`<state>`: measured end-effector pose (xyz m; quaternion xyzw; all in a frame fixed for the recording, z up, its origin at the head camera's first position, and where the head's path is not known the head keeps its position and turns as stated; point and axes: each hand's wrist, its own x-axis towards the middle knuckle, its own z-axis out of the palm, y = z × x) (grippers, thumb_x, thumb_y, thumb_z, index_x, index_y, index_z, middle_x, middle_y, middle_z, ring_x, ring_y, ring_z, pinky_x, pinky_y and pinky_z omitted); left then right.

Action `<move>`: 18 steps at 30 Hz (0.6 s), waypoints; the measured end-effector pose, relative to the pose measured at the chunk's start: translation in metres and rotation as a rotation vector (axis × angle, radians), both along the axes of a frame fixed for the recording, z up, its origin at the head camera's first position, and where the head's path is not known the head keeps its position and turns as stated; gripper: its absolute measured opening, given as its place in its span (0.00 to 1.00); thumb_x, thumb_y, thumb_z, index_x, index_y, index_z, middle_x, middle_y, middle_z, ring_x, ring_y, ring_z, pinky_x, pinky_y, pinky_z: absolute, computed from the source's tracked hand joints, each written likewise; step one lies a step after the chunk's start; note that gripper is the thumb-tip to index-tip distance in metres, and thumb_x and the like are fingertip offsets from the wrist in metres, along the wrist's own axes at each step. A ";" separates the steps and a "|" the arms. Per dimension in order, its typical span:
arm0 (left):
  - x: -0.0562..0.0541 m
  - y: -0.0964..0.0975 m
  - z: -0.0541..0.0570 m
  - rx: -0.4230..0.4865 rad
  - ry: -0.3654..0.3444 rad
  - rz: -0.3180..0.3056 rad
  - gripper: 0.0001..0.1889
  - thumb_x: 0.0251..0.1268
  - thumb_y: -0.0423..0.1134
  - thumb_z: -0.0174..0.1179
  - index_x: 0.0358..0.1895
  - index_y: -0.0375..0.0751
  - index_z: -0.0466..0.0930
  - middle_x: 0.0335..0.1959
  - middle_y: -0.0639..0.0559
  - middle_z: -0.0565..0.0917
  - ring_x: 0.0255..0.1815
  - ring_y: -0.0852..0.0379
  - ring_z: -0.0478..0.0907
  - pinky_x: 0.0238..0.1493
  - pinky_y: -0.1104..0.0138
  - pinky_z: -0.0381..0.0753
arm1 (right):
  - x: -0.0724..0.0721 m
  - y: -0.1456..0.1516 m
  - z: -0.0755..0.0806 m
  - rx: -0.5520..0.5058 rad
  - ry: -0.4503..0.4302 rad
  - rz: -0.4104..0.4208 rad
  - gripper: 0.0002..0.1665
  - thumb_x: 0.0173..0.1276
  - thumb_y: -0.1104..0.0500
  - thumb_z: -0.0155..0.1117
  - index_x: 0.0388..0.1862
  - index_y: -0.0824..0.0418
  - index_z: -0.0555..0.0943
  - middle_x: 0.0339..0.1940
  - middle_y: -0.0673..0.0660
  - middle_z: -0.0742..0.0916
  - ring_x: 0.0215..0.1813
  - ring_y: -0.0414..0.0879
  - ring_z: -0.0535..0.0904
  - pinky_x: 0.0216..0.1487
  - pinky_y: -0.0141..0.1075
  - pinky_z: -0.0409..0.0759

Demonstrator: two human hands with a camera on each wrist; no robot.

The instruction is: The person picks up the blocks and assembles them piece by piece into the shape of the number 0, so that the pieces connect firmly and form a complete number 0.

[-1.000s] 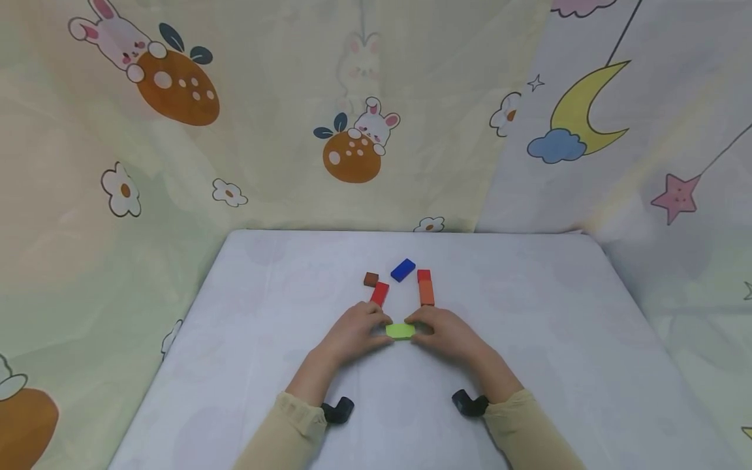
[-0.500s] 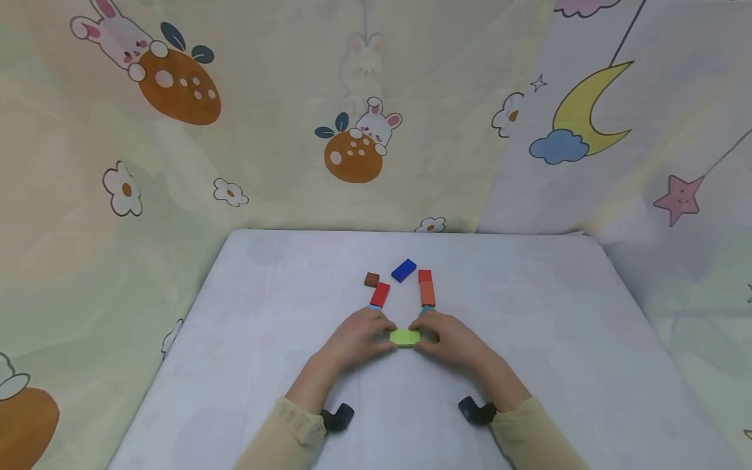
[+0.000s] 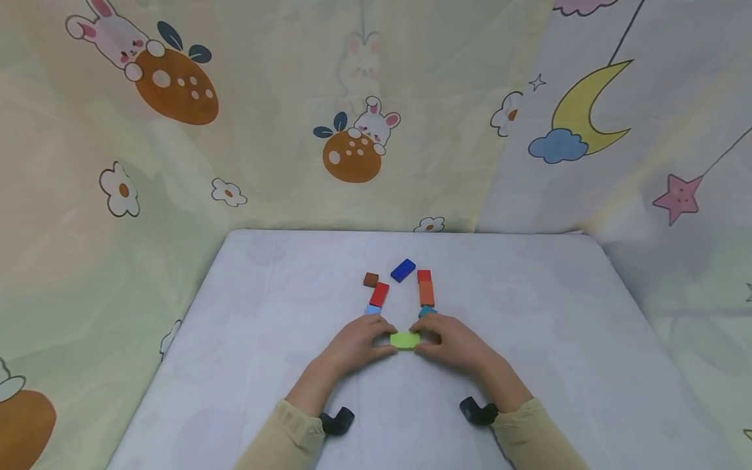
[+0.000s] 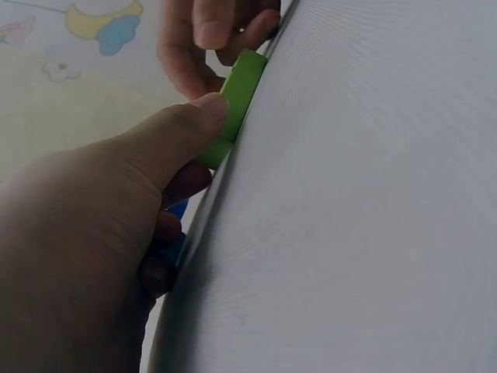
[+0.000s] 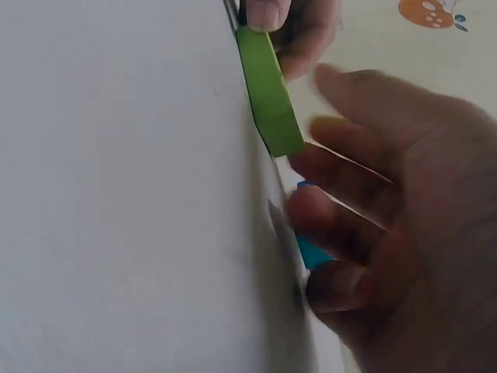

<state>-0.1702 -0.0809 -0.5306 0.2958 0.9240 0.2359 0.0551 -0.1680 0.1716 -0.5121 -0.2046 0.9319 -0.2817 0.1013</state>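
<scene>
A light green block (image 3: 405,341) lies on the white table between both hands. My left hand (image 3: 355,343) pinches its left end, with the thumb pressed on the near side in the left wrist view. My right hand (image 3: 455,343) is at the other end; in the right wrist view its thumb stands off the green block (image 5: 272,97), and a fingertip is at or close to the block's end. Just beyond the left fingers lies a light blue block (image 3: 373,310), and beyond the right fingers a teal block (image 3: 427,312), each partly hidden.
On the left a red block (image 3: 379,294) adjoins the light blue one, with a brown block (image 3: 371,279) beyond. On the right stand an orange block (image 3: 426,293) and a small red block (image 3: 424,275). A dark blue block (image 3: 403,270) lies slanted at the back of the table (image 3: 294,261).
The green block and both hands have shifted toward the person and slightly right. The light blue and teal blocks have come into sight behind the fingers.
</scene>
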 end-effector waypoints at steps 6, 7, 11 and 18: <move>-0.001 -0.001 -0.004 0.023 -0.003 0.008 0.19 0.63 0.58 0.64 0.56 0.60 0.82 0.49 0.66 0.82 0.50 0.66 0.77 0.57 0.66 0.80 | -0.016 0.012 0.004 -0.030 0.032 -0.203 0.23 0.63 0.47 0.71 0.56 0.48 0.77 0.44 0.47 0.79 0.36 0.43 0.72 0.34 0.32 0.74; -0.001 -0.001 -0.004 0.026 -0.007 0.010 0.19 0.63 0.58 0.64 0.56 0.60 0.82 0.49 0.66 0.82 0.51 0.66 0.77 0.57 0.66 0.80 | -0.018 0.014 0.004 -0.027 0.025 -0.218 0.25 0.63 0.47 0.71 0.57 0.49 0.76 0.45 0.48 0.78 0.37 0.43 0.72 0.34 0.32 0.74; -0.002 -0.001 -0.007 0.041 -0.020 0.016 0.19 0.63 0.58 0.64 0.56 0.61 0.81 0.49 0.67 0.82 0.51 0.66 0.77 0.57 0.65 0.80 | -0.024 0.016 0.001 -0.004 -0.014 -0.213 0.30 0.61 0.46 0.72 0.59 0.52 0.74 0.50 0.49 0.80 0.40 0.44 0.73 0.39 0.33 0.75; -0.003 -0.002 -0.009 0.042 -0.013 0.013 0.19 0.63 0.59 0.64 0.56 0.62 0.81 0.49 0.67 0.82 0.50 0.66 0.77 0.56 0.66 0.80 | -0.029 0.015 -0.002 0.033 -0.002 -0.205 0.25 0.62 0.48 0.72 0.55 0.51 0.74 0.44 0.48 0.81 0.40 0.44 0.74 0.39 0.34 0.76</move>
